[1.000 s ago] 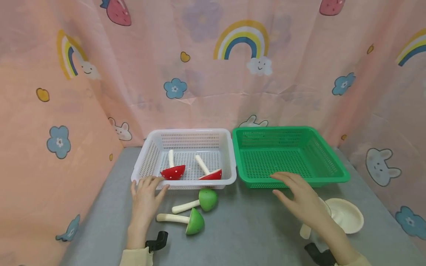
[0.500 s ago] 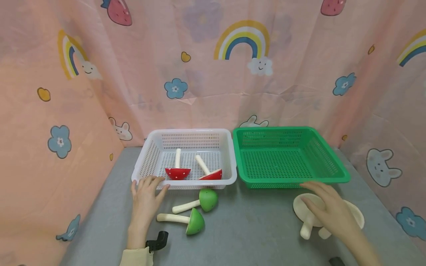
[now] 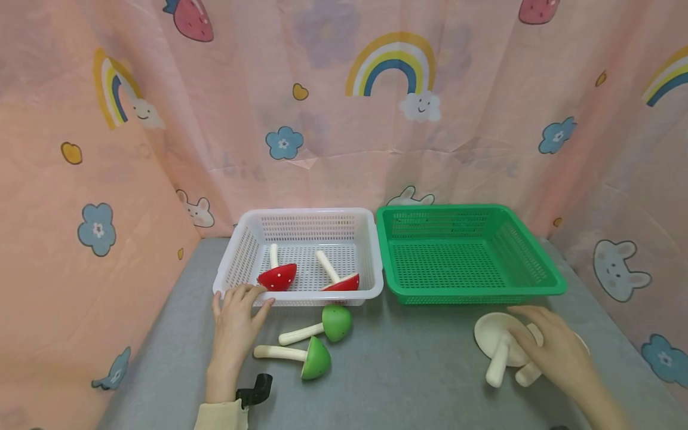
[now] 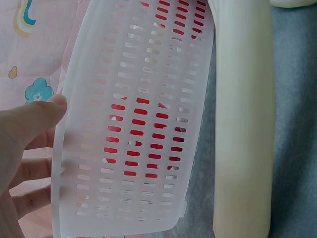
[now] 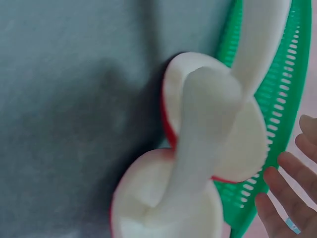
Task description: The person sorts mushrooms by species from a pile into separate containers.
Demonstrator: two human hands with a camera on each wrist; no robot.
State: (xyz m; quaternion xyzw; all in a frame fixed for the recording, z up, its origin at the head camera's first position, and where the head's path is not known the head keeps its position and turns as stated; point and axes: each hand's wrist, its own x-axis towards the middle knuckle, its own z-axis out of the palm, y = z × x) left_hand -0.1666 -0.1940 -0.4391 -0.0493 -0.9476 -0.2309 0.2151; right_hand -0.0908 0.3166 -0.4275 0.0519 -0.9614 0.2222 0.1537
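Observation:
My left hand [image 3: 235, 322] grips the front rim of the white basket [image 3: 322, 295], thumb outside and fingertips over the edge in the left wrist view. Two toy mushrooms lie in that basket: a red spotted one [image 3: 278, 278] and another red one [image 3: 344, 282]. My right hand [image 3: 556, 346], fingers spread and holding nothing, hovers over two toy mushrooms turned cap-down on the table. The left one [image 3: 498, 337] shows a pale underside and stem; the right one [image 3: 528, 375] is partly hidden by the hand. Red cap edges show in the right wrist view, as does a mushroom stem [image 5: 262, 44].
The green basket [image 3: 478, 298] stands at the right of the white one, with no mushrooms inside. Two green-capped toy mushrooms, one behind [image 3: 336, 323] and one in front [image 3: 315, 358], lie on the grey table before the white basket. A pink curtain [image 3: 333, 167] hangs behind.
My right hand has moved right and toward me, from the green basket's front edge to over the pale mushrooms. The left mushroom in the white basket has rocked. My left hand stays put.

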